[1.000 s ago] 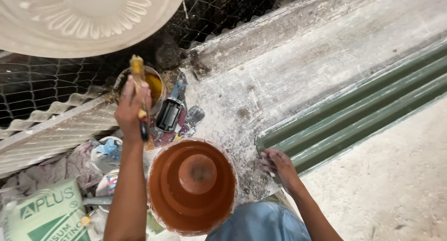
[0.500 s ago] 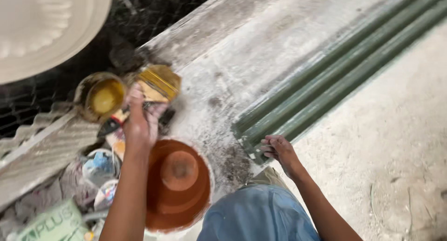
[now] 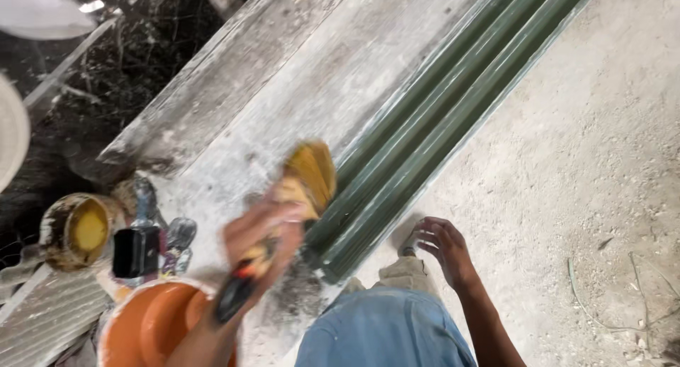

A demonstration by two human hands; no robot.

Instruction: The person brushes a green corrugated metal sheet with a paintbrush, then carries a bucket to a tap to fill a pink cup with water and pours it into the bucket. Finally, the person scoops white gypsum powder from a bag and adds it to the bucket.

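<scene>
My left hand (image 3: 263,234) grips a paintbrush (image 3: 306,177) whose bristles are loaded with yellow paint; the hand and brush are blurred, hovering over the near end of a long green ridged moulding (image 3: 439,119) that lies on a weathered grey board (image 3: 297,76). My right hand (image 3: 443,243) rests with fingers spread on the ground just right of the moulding's near end, holding nothing. A small tin of yellow paint (image 3: 78,229) sits at the far left.
An orange bucket (image 3: 152,321) stands at the bottom left, with a dark roller tool (image 3: 136,250) beside it. My blue-clad knee (image 3: 386,331) fills the bottom centre. Pale sandy ground (image 3: 581,197) lies to the right. Wire mesh and debris are at upper left.
My left hand carried the paint-loaded brush from the yellow tin rightward to the near end of the green moulding. The view swung right; my right hand stayed by the moulding's end.
</scene>
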